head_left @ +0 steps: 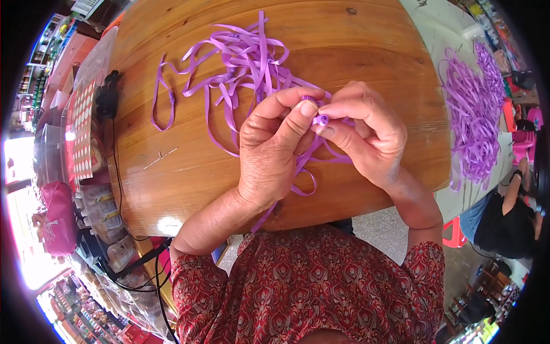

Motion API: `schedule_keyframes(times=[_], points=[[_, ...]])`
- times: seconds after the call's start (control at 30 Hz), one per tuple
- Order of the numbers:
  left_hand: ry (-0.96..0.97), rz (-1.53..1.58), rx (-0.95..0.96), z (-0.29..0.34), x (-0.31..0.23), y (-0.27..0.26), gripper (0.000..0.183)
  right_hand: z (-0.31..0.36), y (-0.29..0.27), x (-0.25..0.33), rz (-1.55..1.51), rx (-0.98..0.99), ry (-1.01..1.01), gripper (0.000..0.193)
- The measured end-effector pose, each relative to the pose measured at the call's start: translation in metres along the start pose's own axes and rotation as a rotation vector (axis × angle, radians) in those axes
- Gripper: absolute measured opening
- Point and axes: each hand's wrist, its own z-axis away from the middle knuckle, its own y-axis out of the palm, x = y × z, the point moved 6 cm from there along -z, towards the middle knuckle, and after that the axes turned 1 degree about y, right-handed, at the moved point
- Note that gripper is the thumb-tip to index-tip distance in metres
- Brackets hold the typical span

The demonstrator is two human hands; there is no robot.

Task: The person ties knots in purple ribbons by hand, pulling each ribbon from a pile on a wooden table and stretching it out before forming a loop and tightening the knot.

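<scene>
A purple ribbon (322,120) is folded or rolled into a small bunch between my two hands, above the wooden table. My left hand (272,140) is closed, pinching the ribbon between thumb and forefinger. From the other side, my right hand (369,132) pinches the same ribbon with thumb and index finger. How the ribbon is wound or knotted is partly hidden by the fingertips. Loose lengths hang below the hands and run toward a tangled pile of purple ribbons (263,57) just beyond them, where small knots or bunches show on several strands.
The wooden table (366,46) has a thin light stick-like piece (160,157) at its left. A black cable (116,166) runs down that side beside a polka-dotted box (84,132). At right, a large heap of purple ribbons (472,114) lies on a pale surface; a person in black (507,223) is beyond.
</scene>
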Motion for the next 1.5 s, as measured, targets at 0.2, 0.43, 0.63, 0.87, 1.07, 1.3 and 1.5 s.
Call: schedule_keyframes(times=[0.2,0.43,0.63,0.87,1.07,1.3,1.5], points=[[0.006,-0.034,-0.117,0.000,0.012,0.001,0.015,0.000,-0.006,-0.001,0.062,-0.124,0.033,0.019],[0.208,-0.337,-0.085,-0.012,-0.012,-0.009,0.013,0.000,-0.008,-0.001,-0.064,-0.052,0.032,0.020],[0.663,-0.230,-0.018,-0.016,-0.127,-0.020,0.021,0.000,-0.056,-0.001,-0.707,-0.207,0.160,0.020],[0.501,-0.631,0.041,0.007,-0.125,-0.007,0.024,0.003,-0.063,0.002,-0.420,-0.219,0.085,0.022],[0.288,-0.800,0.080,0.003,-0.055,0.011,0.033,0.001,-0.038,0.012,-0.218,-0.160,0.123,0.026],[0.509,-0.950,0.194,-0.002,-0.049,0.032,0.021,-0.002,-0.030,0.013,-0.052,-0.025,0.097,0.021],[0.514,-0.944,0.258,-0.004,-0.043,0.028,0.020,-0.001,-0.025,0.011,-0.017,-0.004,0.097,0.021]])
